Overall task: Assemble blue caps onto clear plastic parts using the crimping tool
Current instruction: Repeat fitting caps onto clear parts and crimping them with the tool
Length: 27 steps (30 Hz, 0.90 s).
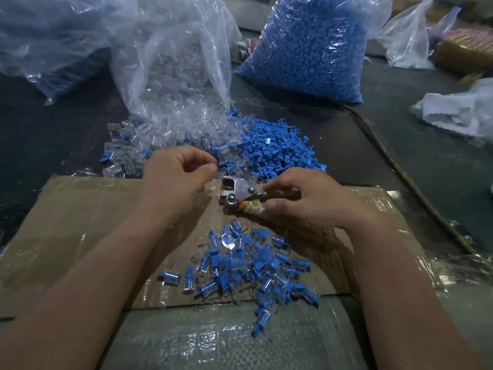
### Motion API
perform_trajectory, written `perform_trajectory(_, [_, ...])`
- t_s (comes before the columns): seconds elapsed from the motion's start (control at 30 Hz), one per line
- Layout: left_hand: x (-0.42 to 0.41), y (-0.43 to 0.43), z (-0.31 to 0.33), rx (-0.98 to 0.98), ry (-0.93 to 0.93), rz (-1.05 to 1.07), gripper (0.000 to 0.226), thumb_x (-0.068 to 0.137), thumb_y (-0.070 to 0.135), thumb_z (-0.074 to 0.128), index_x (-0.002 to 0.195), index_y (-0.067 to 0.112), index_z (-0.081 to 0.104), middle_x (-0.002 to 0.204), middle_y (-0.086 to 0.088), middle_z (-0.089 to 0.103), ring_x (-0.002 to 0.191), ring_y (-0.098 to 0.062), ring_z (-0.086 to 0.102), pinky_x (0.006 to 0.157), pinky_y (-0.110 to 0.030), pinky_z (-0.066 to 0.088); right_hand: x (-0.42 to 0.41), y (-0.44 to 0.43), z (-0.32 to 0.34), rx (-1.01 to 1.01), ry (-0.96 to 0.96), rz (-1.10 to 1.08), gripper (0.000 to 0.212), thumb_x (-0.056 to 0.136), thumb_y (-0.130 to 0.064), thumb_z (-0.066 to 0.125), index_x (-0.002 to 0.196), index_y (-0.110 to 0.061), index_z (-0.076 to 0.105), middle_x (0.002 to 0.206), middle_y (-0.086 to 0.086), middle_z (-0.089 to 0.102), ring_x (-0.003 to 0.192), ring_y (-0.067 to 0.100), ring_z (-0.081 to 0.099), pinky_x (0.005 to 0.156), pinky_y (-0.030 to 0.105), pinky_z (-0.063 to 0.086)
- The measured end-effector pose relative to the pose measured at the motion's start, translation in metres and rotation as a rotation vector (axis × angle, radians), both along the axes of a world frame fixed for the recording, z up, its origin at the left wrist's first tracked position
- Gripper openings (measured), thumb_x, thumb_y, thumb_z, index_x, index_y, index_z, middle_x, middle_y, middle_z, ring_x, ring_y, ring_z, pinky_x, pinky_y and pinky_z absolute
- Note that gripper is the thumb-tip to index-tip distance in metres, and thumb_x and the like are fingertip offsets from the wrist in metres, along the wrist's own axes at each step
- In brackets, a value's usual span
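Currently: clear bag [173, 76] at back centre is lying open and spilling clear plastic parts [149, 140] onto the bench [40, 134]. Second bag [306, 49] to its right is sitting stuffed with blue pieces. Loose blue caps [277, 148] are piling up in front of it, touching the clear spill. Cardboard sheet [80, 209] is lying nearest the person and carrying a heap of assembled pieces [253, 265], blue inside clear.

Right hand [306, 201] is gripping the crimping tool [240, 192] by its handles, fingers wrapped round them, metal head pointing left over the far edge of the cardboard. Left hand [176, 174] is hovering just beside the tool head, fingers curled, thumb and forefinger tips nearly meeting. Cannot tell whether it is pinching a part.

Tool handles are mostly hiding under the right hand; only some whitish wrapping is showing. Third bag [53, 36] at far left is showing a bluish fill, contents unclear. White bag [458, 113] at right is getting cut off by the frame edge.
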<state>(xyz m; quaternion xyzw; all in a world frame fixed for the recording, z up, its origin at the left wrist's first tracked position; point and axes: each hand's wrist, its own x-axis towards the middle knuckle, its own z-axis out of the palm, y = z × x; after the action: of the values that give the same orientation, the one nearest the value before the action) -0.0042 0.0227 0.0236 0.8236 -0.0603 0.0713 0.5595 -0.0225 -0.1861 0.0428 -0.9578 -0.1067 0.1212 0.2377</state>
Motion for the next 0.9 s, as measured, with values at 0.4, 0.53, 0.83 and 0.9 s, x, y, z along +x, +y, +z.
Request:
perform_trajectory(0.4, [0.016,-0.001,-0.024,0.512,-0.182,-0.078,0.035,0.089,0.008,0.053,0.123,0.015,0.057,0.124,-0.004,0.053,0.114,-0.011,0.041,0.094,-0.017,0.02,0.016,0.011,-0.019,-0.002,-0.332,-0.167,0.032,0.089,-0.031,0.056,0.12,-0.02,0.057,0.119,-0.004,0.052,0.112,0.011,0.044,0.098,0.028,0.033])
perform_trajectory(0.53, [0.02,0.0,-0.026,0.534,-0.137,-0.113,0.039,0.091,0.009,0.051,0.129,0.018,0.052,0.13,-0.003,0.049,0.122,-0.015,0.039,0.095,-0.018,0.018,0.024,0.014,-0.026,-0.084,-0.257,-0.159,0.034,0.092,-0.029,0.05,0.125,-0.021,0.054,0.127,-0.003,0.049,0.118,0.013,0.041,0.098,0.028,0.031])
perform_trajectory(0.83, [0.022,-0.003,-0.018,0.476,-0.085,-0.079,0.039,0.091,0.01,0.051,0.129,0.017,0.052,0.125,-0.005,0.051,0.117,-0.018,0.043,0.098,-0.025,0.027,0.029,0.013,-0.027,-0.06,-0.254,-0.227,0.021,0.088,-0.021,0.057,0.108,-0.022,0.063,0.097,-0.006,0.04,0.089,0.008,0.041,0.077,0.022,0.032])
perform_trajectory(0.9, [0.025,-0.007,-0.016,0.486,-0.065,-0.078,0.041,0.091,0.011,0.05,0.132,0.019,0.049,0.125,-0.005,0.049,0.116,-0.019,0.043,0.097,-0.028,0.029,0.029,0.013,-0.026,-0.06,-0.253,-0.233,0.022,0.088,-0.022,0.057,0.11,-0.021,0.062,0.098,-0.006,0.04,0.09,0.008,0.04,0.077,0.022,0.032])
